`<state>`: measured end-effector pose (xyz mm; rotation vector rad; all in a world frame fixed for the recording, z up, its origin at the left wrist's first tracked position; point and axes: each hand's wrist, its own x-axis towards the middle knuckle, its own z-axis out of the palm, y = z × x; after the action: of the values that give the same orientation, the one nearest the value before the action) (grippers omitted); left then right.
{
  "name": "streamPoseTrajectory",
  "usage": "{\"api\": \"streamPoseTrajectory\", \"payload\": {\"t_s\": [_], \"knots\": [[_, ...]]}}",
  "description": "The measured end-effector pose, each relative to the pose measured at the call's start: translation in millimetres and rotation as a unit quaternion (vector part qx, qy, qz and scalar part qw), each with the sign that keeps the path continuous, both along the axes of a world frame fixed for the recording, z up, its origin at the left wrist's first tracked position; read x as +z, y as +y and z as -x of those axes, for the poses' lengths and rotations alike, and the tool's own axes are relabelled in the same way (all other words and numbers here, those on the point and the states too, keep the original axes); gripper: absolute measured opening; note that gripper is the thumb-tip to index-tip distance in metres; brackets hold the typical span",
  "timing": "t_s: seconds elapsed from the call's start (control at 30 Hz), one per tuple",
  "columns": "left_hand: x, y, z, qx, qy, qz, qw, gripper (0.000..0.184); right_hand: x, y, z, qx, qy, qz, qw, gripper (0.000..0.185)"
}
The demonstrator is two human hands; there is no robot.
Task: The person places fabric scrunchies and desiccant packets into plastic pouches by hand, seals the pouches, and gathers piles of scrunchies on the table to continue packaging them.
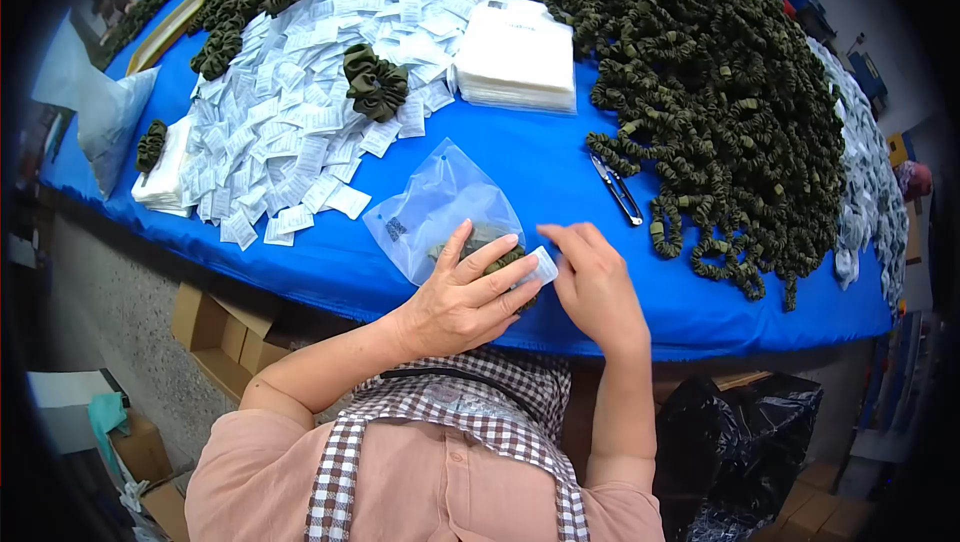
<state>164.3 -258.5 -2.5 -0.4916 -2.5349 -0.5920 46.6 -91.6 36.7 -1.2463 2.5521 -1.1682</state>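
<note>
My left hand [465, 294] lies over a dark green fabric scrunchie [490, 254], its fingers spread across the top and its thumb hidden. Under and beside it is a clear plastic bag [440, 197], its pointed end toward the far side; how far the scrunchie is inside the bag cannot be made out. A small white printed packet [543, 266] sticks out by the left fingertips. My right hand [595, 277] is just right of this packet, index finger stretched out and other fingers bent, with nothing visible in its grasp.
White packets [290, 122] are heaped at left, another scrunchie [376, 82] on top. A stack of clear bags [518, 52] stands behind. Small black-handled snips [616, 189] lie right, beside a large scrunchie pile [730, 122]. A black plastic bag [735, 442] hangs below the blue table edge.
</note>
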Motion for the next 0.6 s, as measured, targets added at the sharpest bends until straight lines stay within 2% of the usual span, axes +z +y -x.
{"api": "streamPoseTrajectory", "payload": {"t_s": [0.37,0.6], "knots": [[8.5,-20.3,-7.5,0.053,0.028,0.036,0.998,0.035,-23.3,-47.3,8.6,0.032,0.056,0.010,0.998,0.007],[5.9,-24.5,-15.6,0.135,0.044,0.097,0.985,0.026,-19.4,-35.9,-18.8,-0.054,0.033,-0.002,0.998,0.009]]}}
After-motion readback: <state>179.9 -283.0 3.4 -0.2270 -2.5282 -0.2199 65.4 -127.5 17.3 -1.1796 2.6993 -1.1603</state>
